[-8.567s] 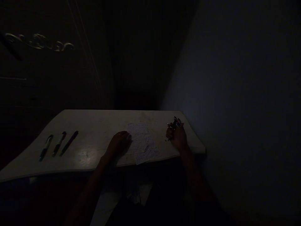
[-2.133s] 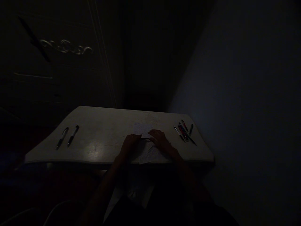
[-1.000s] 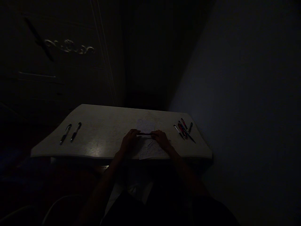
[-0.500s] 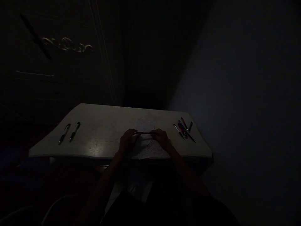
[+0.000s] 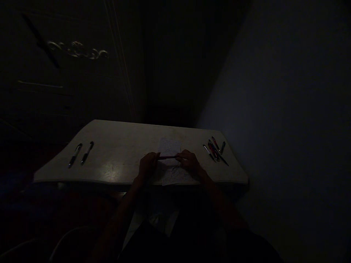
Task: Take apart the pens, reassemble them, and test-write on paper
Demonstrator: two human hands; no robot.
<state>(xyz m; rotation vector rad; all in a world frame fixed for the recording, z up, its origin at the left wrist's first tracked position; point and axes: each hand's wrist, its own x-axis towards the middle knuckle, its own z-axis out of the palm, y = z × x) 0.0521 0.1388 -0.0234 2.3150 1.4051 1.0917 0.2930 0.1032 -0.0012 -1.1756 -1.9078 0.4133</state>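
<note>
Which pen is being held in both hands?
The reddish pen, spanning from the left hand to the right hand; the other visible pens lie on the table.

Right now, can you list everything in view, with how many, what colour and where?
Table: one, off-white, in front of the person.
Paper: at least two pieces, whitish, on the table between and below the hands.
Held pen: one, dark reddish, across the paper.
Left-side pens: two, black and pale, apart.
Right-side pens: about six, red, blue, black and silvery, some overlapping.
Scroll ornament: one, pale, upper left.
Long shape: one, dark, upper left, unclear.
Wall: one, bluish grey, right.
Left hand: one, bare, at the pen's left end.
Right hand: one, bare, at its right end.
</note>
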